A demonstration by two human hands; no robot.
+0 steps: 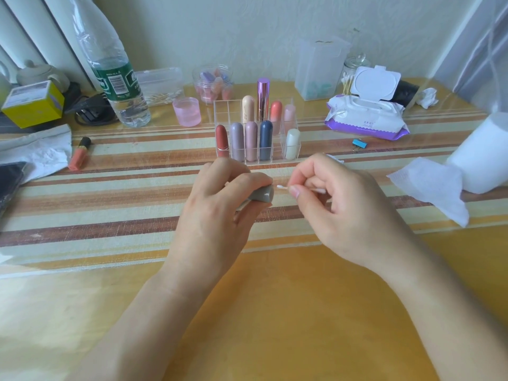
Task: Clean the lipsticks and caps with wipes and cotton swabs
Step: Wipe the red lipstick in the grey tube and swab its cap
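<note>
Centre of bench [275, 312]: left hand [217, 213] grip curls round a grey lipstick piece [262, 195], largely hidden by fingers [247, 178]. Right hand [338, 204] grip pinches a cotton swab [282, 187]; tip contact indeterminable.

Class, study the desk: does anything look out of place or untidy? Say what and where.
One coral lip tube lies flat at the left, apart from the clear organiser where the others stand upright. The wipes pack has its lid open, and a crumpled tissue lies beside it.

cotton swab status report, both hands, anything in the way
Left hand grips grey tube. Right hand pinches cotton swab, tip at the tube's end. Nothing between them; lipstick organizer behind, apart.
</note>
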